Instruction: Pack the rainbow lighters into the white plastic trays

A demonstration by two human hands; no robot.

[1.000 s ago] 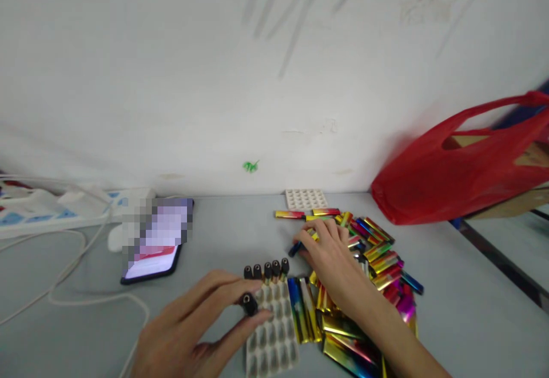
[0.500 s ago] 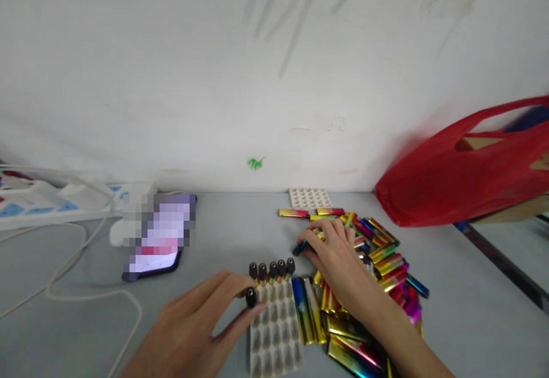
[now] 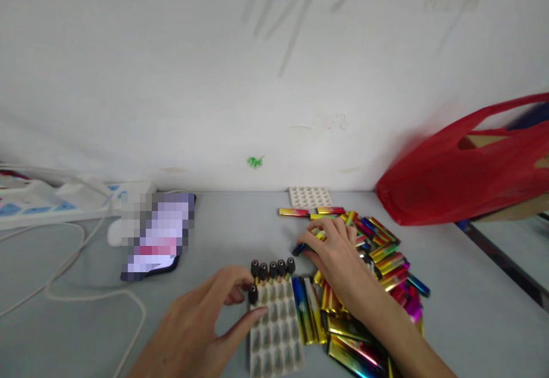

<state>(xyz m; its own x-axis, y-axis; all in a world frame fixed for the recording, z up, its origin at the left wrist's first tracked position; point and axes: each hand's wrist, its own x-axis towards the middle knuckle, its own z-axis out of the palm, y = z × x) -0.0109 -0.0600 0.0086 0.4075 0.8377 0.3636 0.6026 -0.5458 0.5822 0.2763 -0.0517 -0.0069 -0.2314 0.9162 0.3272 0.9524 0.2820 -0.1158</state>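
Observation:
A pale tray [image 3: 277, 332] with rows of oval pockets lies in front of me. Along its far row stand several black-capped pieces [image 3: 273, 269], each with a small hole on top. One more black-capped piece [image 3: 253, 294] is upright in the left column, just nearer than that row. Around it, apart from it, my left hand [image 3: 197, 321] has its thumb and fingers spread. My right hand [image 3: 337, 255] reaches over the pile of shiny coloured tubes [image 3: 390, 263], its thumb and fingers closed on a dark blue tube [image 3: 299, 248], mostly hidden by the hand.
A few tubes [image 3: 309, 312] lie alongside the tray. By the wall is a second pocketed tray [image 3: 309, 197]. To the left are a phone [image 3: 165, 235], a power strip [image 3: 77, 201] and white cables [image 3: 103, 293]. A red bag [image 3: 463, 172] stands at the right.
My left thumb and fingers have parted from the black-capped piece, which now stands in the tray. The right hand has hardly moved.

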